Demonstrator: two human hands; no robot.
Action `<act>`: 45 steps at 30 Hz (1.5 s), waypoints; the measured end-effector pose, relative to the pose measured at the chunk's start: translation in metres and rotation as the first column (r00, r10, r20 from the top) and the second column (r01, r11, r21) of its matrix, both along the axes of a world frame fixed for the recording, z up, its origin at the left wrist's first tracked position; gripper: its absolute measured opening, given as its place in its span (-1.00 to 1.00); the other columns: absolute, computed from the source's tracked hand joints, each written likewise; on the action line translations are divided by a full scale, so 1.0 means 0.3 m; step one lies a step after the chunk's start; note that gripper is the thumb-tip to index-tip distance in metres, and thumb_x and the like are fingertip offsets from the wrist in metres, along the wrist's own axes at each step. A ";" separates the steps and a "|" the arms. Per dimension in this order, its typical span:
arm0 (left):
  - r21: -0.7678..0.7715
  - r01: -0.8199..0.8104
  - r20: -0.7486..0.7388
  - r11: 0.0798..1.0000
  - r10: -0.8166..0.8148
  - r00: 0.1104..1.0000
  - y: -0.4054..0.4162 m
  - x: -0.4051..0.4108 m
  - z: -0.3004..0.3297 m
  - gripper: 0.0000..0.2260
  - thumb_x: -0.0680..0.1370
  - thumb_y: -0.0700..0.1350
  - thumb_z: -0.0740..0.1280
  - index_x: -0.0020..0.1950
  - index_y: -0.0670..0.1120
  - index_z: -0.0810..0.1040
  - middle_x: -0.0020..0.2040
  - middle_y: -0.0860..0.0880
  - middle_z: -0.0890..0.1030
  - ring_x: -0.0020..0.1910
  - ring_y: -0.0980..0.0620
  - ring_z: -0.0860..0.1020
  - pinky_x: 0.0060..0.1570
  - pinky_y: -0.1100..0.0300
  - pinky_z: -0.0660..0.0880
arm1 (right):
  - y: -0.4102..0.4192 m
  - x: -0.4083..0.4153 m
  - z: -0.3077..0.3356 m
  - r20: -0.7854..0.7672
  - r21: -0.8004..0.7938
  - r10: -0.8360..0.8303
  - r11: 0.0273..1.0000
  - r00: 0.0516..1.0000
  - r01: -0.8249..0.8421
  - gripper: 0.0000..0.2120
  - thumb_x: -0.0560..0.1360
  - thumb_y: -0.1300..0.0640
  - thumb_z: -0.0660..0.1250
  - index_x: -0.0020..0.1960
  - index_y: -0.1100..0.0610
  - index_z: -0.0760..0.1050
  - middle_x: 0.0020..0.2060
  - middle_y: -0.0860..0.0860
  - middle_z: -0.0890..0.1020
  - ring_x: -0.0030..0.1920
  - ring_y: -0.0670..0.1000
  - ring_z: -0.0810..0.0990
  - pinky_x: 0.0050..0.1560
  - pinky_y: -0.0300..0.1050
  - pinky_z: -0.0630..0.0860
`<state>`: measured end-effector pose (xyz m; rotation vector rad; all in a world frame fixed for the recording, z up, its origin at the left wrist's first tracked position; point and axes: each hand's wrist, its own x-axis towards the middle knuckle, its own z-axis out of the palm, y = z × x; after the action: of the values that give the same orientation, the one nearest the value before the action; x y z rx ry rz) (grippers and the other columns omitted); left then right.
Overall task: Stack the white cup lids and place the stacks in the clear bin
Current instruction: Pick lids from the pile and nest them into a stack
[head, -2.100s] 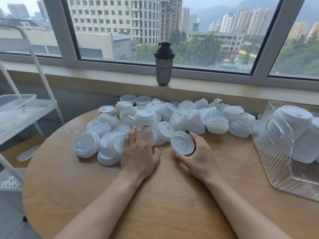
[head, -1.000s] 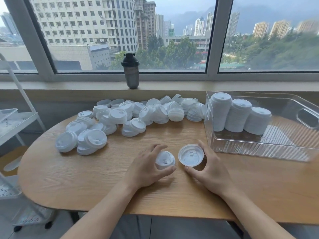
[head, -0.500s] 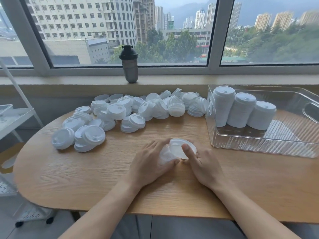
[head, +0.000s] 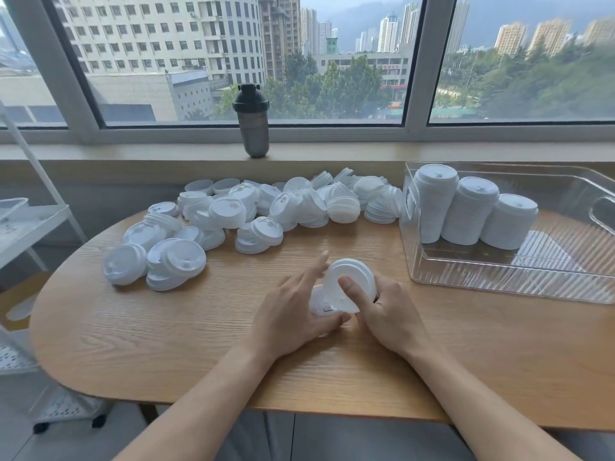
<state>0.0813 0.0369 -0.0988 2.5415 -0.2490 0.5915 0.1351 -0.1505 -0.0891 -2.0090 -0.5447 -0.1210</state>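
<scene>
My right hand grips a white cup lid, tilted on edge with its hollow side toward me and my thumb inside it. It leans over a second white lid lying on the table, which my left hand holds between thumb and fingers. A big pile of loose white lids covers the far side of the wooden table. The clear bin stands at the right with three tall lid stacks leaning inside.
A dark shaker bottle stands on the window sill behind the pile. A white metal shelf cart is off the table's left end. The table's near edge runs just under my forearms.
Both hands pulled a lid each from the pile toward the near middle of the table. My right hand has lifted and tilted its lid over the left one.
</scene>
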 end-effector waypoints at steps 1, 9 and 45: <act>-0.007 0.014 0.020 1.000 -0.014 1.000 0.000 -0.001 0.000 -0.11 0.44 0.24 0.53 0.65 0.09 0.17 0.40 0.28 0.43 0.35 0.23 0.36 0.26 0.55 0.11 | 0.000 0.001 0.000 -0.014 0.000 0.013 1.000 1.000 -0.013 -0.63 0.52 -0.33 0.30 -0.13 -0.03 0.61 -0.41 -0.14 0.64 -0.36 -0.11 0.61 -0.28 -0.15 0.49; -0.060 -0.086 0.115 0.994 0.093 0.989 0.012 0.003 -0.009 -0.23 0.36 0.39 0.44 0.47 0.03 0.47 0.29 0.12 0.61 0.25 0.18 0.48 0.21 0.33 0.28 | -0.017 0.010 -0.014 -0.013 0.072 0.012 0.997 1.000 -0.011 -0.49 0.59 -0.32 0.00 -0.05 -0.06 0.61 -0.37 -0.06 0.61 -0.30 -0.10 0.58 -0.17 -0.13 0.45; 0.105 -0.087 -0.141 0.991 0.101 0.985 0.062 -0.017 -0.009 -0.21 0.33 0.59 0.31 0.41 0.14 0.48 0.23 0.22 0.50 0.28 0.19 0.40 0.36 0.16 0.29 | -0.011 -0.011 -0.051 0.252 -0.289 0.106 0.957 0.962 -0.030 -0.74 0.62 0.04 0.32 0.28 0.05 0.62 0.19 -0.16 0.63 0.23 -0.14 0.54 0.27 -0.14 0.47</act>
<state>0.0763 0.0554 -0.1014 2.6895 -0.1085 0.4344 0.1316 -0.1539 -0.1046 -2.2647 -0.8409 -0.2868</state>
